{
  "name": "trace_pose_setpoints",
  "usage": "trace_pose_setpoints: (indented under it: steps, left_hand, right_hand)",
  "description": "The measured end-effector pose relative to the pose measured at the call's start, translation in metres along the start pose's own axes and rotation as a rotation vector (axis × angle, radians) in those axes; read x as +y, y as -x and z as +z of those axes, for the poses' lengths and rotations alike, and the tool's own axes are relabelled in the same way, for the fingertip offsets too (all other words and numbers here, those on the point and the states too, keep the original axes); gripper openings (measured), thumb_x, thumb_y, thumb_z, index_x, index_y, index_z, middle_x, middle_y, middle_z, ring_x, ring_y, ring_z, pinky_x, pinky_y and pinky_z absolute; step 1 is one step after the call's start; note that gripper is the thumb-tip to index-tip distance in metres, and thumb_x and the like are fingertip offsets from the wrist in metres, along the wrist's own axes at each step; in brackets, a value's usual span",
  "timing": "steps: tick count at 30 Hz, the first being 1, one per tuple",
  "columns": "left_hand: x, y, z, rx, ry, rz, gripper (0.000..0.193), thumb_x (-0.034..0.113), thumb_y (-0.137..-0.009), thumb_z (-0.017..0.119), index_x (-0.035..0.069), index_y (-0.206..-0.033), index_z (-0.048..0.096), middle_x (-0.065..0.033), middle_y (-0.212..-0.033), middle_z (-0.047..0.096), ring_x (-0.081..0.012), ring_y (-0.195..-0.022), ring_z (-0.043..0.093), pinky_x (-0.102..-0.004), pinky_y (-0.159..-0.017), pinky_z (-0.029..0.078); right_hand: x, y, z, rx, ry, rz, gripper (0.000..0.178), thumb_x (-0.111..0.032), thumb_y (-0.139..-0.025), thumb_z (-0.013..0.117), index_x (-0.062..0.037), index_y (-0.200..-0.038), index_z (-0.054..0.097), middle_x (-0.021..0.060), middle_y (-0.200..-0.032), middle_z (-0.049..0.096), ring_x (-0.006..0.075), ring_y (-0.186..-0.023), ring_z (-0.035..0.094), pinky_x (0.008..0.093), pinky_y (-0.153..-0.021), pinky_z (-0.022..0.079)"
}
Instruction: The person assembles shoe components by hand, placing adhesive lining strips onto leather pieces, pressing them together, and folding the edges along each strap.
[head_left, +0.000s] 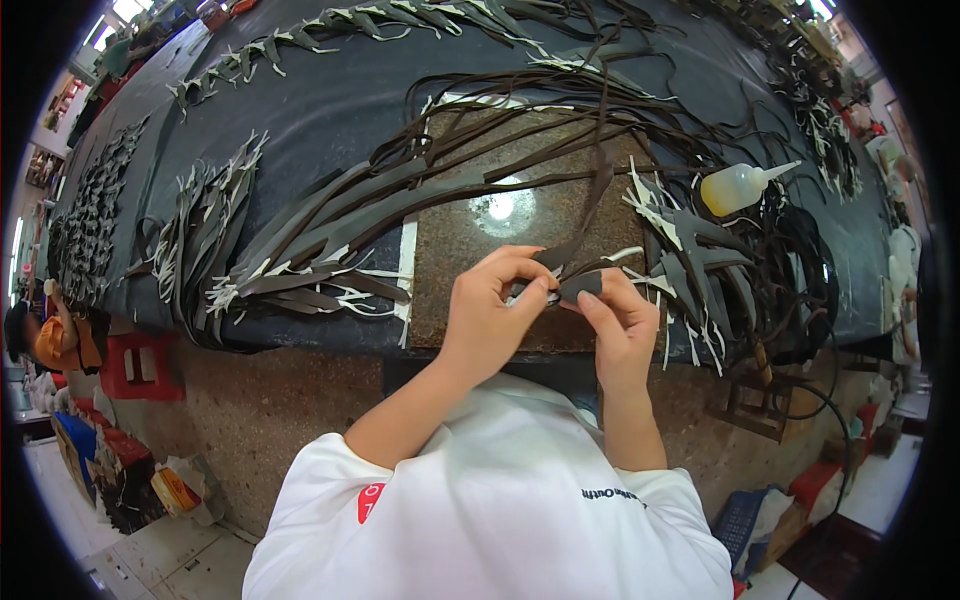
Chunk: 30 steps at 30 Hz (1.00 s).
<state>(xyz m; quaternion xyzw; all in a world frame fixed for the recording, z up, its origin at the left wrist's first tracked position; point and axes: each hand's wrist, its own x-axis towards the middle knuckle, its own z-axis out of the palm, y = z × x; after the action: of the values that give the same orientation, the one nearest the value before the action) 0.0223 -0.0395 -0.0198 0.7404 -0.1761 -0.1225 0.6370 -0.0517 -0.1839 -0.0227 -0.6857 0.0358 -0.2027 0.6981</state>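
Both hands pinched on one dark brown leather strap, frame centre, over the speckled stone slab (470, 290).
Left hand (490, 315) and right hand (615, 325) clamp the dark brown leather strap (580, 285); risk: its long tail snags the fanned piles of dark straps (300, 240), many, uncountable. One translucent yellow squeeze bottle (738, 187), upper right.

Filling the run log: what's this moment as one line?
left hand: pinching dark strip | right hand: pinching same strip | over stone slab

Bright even daylight, glare spot on the stone slab (500, 207), sharp centre, fisheye-bent edges, black vignette corners.
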Motion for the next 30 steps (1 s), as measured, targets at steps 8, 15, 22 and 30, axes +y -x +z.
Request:
trace_pose_setpoints:
  steps: [8,15,22,30]
  left_hand:
    - [0.007,0.006,0.003,0.103,-0.154,0.271,0.014,0.001,-0.076,0.070,0.001,-0.090,0.071,-0.0113,-0.104,0.067,-0.0148,-0.079,0.063,-0.0237,-0.065,0.047]
    - [-0.010,0.003,0.003,0.100,-0.028,0.087,0.018,0.003,-0.081,0.068,-0.002,-0.098,0.066,-0.0146,-0.109,0.066,-0.0196,-0.086,0.068,-0.0287,-0.073,0.053]
    - [0.005,0.004,0.001,-0.036,0.665,-0.238,0.082,-0.007,-0.083,0.066,0.006,-0.146,0.016,-0.0174,-0.104,0.064,-0.0159,-0.091,0.065,-0.0253,-0.081,0.052]
    - [0.012,0.008,0.010,0.072,0.463,-0.047,0.072,-0.008,-0.082,0.062,0.005,-0.142,0.025,-0.0121,-0.101,0.065,-0.0131,-0.094,0.063,-0.0252,-0.085,0.049]
  right_hand:
    - [-0.006,0.000,0.003,0.036,0.062,0.020,0.012,0.002,-0.088,0.060,0.0077,-0.096,0.067,0.0081,-0.096,0.061,0.0103,-0.082,0.059,0.0190,-0.069,0.047]
    - [-0.002,0.002,0.004,0.037,0.039,0.015,0.013,0.003,-0.088,0.059,0.0067,-0.098,0.067,0.0075,-0.097,0.062,0.0092,-0.082,0.059,0.0184,-0.069,0.046]
    - [0.000,0.003,0.011,0.112,0.305,-0.139,0.019,0.004,-0.087,0.058,0.0060,-0.104,0.067,0.0156,-0.107,0.065,0.0208,-0.095,0.065,0.0292,-0.083,0.052]
    - [0.002,-0.003,0.012,0.051,0.520,-0.445,0.028,0.009,-0.076,0.061,0.0051,-0.103,0.068,0.0179,-0.105,0.066,0.0311,-0.098,0.066,0.0364,-0.086,0.053]
